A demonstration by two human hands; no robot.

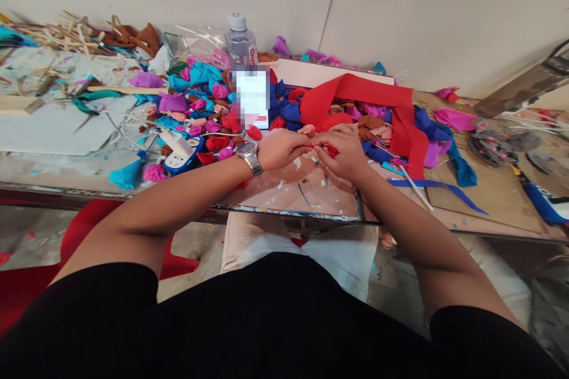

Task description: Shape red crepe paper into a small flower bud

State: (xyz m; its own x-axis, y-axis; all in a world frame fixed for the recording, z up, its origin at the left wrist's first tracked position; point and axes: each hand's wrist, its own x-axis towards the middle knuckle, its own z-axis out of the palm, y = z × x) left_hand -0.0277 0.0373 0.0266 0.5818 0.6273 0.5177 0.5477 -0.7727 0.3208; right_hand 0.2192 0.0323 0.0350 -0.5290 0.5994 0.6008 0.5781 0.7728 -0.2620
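1. Left hand (276, 151) and right hand (349, 154): fingers closed to a pinch, both on the small red cloth (332, 151).
2. Cloth location: between the fingertips, over the table (322, 192), near the phone (252, 95).
3. I judge light, even tension best; excess pull could slip the cloth loose.

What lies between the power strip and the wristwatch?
Red and pink fabric pieces lie between the power strip and the wristwatch, in the head view.
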